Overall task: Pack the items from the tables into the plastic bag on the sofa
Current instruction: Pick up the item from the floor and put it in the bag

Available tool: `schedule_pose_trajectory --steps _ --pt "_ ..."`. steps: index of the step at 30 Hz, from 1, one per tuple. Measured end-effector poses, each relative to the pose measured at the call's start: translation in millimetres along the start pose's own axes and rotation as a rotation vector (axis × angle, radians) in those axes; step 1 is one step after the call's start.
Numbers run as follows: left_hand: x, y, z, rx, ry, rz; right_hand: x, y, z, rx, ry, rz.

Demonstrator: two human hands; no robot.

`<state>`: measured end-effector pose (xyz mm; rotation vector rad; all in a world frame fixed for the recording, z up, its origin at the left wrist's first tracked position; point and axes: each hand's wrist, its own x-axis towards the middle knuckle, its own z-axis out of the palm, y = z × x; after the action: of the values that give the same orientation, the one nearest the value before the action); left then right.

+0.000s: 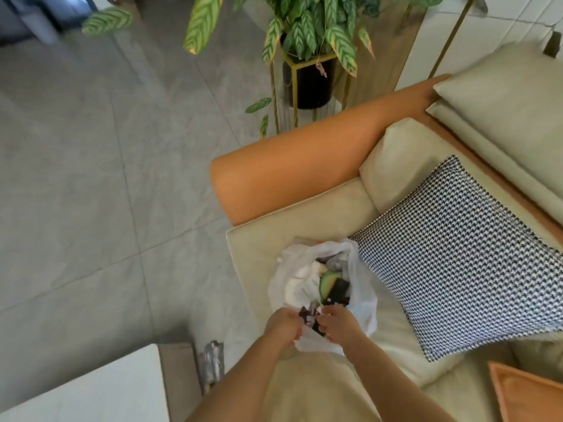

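A white plastic bag [362, 303] stands open on the cream sofa seat [259, 251]. Inside it lie white packets, a green rounded item [327, 281] and a black box [338, 289]. My left hand [283, 325] and my right hand [338, 325] are at the bag's near rim, fingers curled. Between them they hold a small dark red and black packet [310, 315] just over the bag's opening. What else lies deeper in the bag is hidden.
A houndstooth cushion [457, 257] leans right of the bag. The orange sofa arm [304, 166] runs behind it. A potted plant on a gold stand [307, 74] is on the floor beyond. A white table corner [91, 388] sits bottom left, with a crinkled wrapper [211, 360] beside it.
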<state>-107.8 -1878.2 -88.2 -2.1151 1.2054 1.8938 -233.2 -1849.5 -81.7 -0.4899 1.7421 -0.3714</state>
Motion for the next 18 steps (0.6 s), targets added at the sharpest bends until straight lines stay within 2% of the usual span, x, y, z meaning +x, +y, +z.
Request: schedule_pose_trajectory --steps 5,11,16,18 --pt "-39 -76 -10 -0.144 0.062 0.000 -24 25 45 -0.370 0.004 -0.129" --pt "-62 -167 -36 -0.279 0.152 -0.108 -45 48 117 -0.711 -0.160 -0.211" --pt "-63 -232 -66 -0.507 0.227 -0.190 -49 60 182 -0.820 -0.236 -0.232" --pt "-60 -257 -79 -0.501 0.237 -0.198 -47 66 207 -0.883 -0.257 -0.236"
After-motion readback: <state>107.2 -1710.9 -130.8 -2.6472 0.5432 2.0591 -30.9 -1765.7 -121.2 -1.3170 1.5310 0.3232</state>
